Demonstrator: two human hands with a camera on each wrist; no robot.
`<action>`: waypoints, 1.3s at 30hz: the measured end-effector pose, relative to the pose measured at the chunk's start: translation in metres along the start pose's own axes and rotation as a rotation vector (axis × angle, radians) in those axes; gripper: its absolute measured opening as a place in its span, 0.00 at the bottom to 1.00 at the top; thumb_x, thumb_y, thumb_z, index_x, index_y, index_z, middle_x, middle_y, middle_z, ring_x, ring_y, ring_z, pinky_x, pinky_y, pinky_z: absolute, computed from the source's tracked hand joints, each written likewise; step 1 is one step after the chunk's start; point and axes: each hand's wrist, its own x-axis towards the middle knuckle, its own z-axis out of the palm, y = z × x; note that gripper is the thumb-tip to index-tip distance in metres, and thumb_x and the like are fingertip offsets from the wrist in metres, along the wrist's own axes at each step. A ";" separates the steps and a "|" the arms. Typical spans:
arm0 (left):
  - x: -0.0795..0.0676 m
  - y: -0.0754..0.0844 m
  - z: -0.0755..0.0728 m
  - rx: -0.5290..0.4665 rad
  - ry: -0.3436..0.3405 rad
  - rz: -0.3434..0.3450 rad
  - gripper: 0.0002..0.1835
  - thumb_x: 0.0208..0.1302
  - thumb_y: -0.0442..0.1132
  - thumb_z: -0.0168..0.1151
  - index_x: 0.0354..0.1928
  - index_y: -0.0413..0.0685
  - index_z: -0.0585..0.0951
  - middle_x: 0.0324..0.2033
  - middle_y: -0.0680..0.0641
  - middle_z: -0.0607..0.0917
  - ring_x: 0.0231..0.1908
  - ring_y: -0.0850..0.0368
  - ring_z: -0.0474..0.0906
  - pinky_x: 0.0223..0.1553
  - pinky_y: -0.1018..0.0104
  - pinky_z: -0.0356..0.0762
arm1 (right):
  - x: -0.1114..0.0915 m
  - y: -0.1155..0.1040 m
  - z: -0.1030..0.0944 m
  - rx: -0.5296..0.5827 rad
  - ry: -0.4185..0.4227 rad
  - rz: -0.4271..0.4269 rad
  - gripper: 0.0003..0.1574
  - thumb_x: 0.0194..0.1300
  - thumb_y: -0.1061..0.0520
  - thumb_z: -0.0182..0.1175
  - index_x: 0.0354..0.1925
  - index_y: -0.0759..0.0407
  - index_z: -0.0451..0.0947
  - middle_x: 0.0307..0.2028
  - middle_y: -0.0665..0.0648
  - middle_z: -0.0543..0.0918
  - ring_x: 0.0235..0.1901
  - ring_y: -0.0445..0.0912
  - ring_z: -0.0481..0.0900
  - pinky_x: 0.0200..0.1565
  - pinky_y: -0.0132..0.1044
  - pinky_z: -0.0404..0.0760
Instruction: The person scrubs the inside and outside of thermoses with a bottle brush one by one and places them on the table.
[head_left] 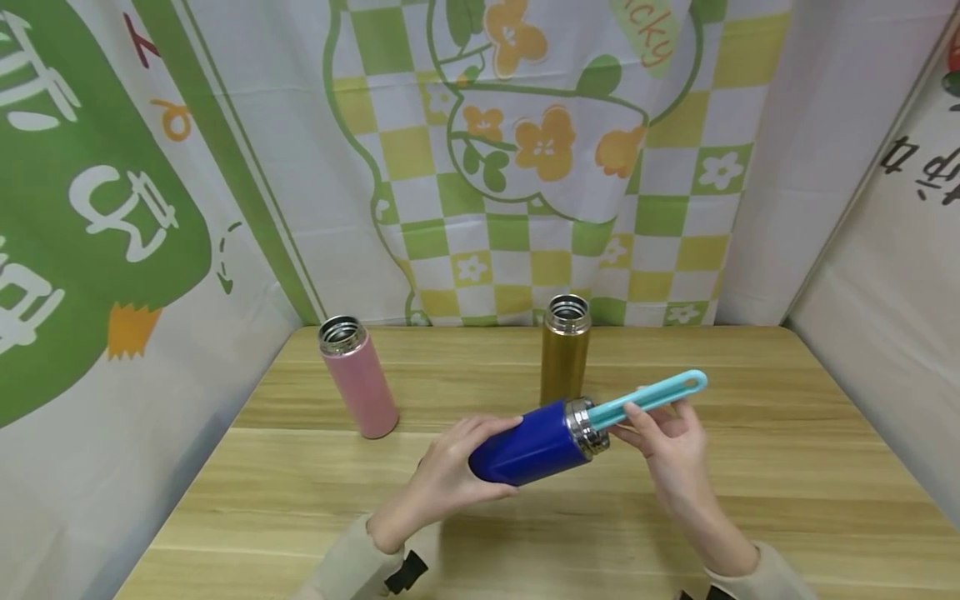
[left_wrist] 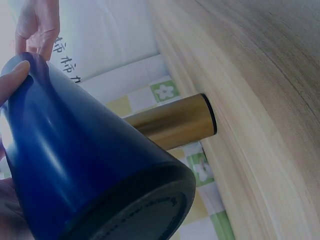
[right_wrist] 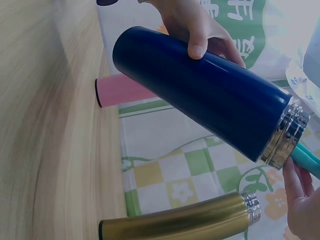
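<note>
My left hand [head_left: 447,468] curls its fingers around a blue bottle [head_left: 528,450], tilted with its silver mouth pointing right and slightly up. My right hand [head_left: 670,448] pinches a turquoise handle [head_left: 663,390] that sticks out of that mouth. Behind, on the wooden desk [head_left: 787,475], stand a pink bottle [head_left: 360,385] to the left and a gold bottle [head_left: 564,362], both uncapped. A checked, flowered cloth [head_left: 660,258] hangs beyond.

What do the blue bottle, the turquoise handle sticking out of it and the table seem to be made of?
Blue bottle: probably metal with a glossy coating; its bare neck shines like polished steel.
Turquoise handle: likely moulded plastic, being smooth, rounded and evenly coloured.
Table: wood or wood-look laminate; pale grain streaks show, but the look leaves it open.
</note>
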 end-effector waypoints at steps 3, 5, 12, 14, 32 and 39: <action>-0.001 0.000 0.000 -0.015 -0.005 -0.007 0.41 0.31 0.47 0.76 0.55 0.52 0.71 0.43 0.49 0.79 0.44 0.55 0.74 0.42 0.59 0.73 | -0.003 -0.038 0.039 0.047 0.011 0.022 0.17 0.58 0.69 0.53 0.48 0.67 0.66 0.38 0.62 0.79 0.37 0.53 0.79 0.40 0.49 0.76; -0.001 -0.001 0.000 -0.024 -0.008 -0.015 0.41 0.31 0.46 0.76 0.55 0.52 0.71 0.44 0.49 0.79 0.44 0.55 0.74 0.42 0.59 0.73 | -0.004 -0.050 0.050 0.075 0.024 0.028 0.16 0.59 0.66 0.54 0.47 0.66 0.66 0.37 0.59 0.79 0.37 0.52 0.80 0.40 0.50 0.75; -0.006 -0.002 -0.002 -0.037 -0.013 -0.047 0.41 0.31 0.45 0.76 0.55 0.51 0.72 0.45 0.50 0.78 0.46 0.55 0.74 0.43 0.59 0.73 | 0.010 -0.023 0.004 0.176 -0.024 -0.032 0.17 0.63 0.72 0.42 0.51 0.72 0.64 0.42 0.67 0.77 0.40 0.60 0.77 0.41 0.58 0.72; -0.008 -0.003 -0.004 -0.022 -0.013 -0.064 0.41 0.30 0.45 0.76 0.54 0.52 0.72 0.45 0.50 0.78 0.46 0.56 0.73 0.43 0.59 0.73 | 0.010 -0.044 0.019 0.163 0.023 -0.044 0.16 0.62 0.70 0.47 0.49 0.71 0.65 0.39 0.64 0.78 0.38 0.56 0.79 0.40 0.55 0.73; -0.027 -0.009 -0.012 -0.012 -0.056 -0.091 0.41 0.35 0.51 0.73 0.57 0.57 0.70 0.47 0.53 0.76 0.47 0.58 0.72 0.43 0.59 0.73 | 0.016 -0.129 0.049 0.262 0.054 -0.047 0.12 0.63 0.72 0.42 0.41 0.69 0.72 0.32 0.60 0.81 0.33 0.50 0.81 0.35 0.46 0.77; -0.027 -0.006 -0.016 0.016 -0.056 -0.100 0.41 0.34 0.49 0.74 0.57 0.57 0.70 0.46 0.53 0.77 0.47 0.58 0.72 0.42 0.59 0.74 | 0.018 -0.133 0.048 0.253 0.059 -0.048 0.12 0.63 0.72 0.42 0.41 0.69 0.71 0.31 0.60 0.80 0.33 0.50 0.81 0.36 0.45 0.76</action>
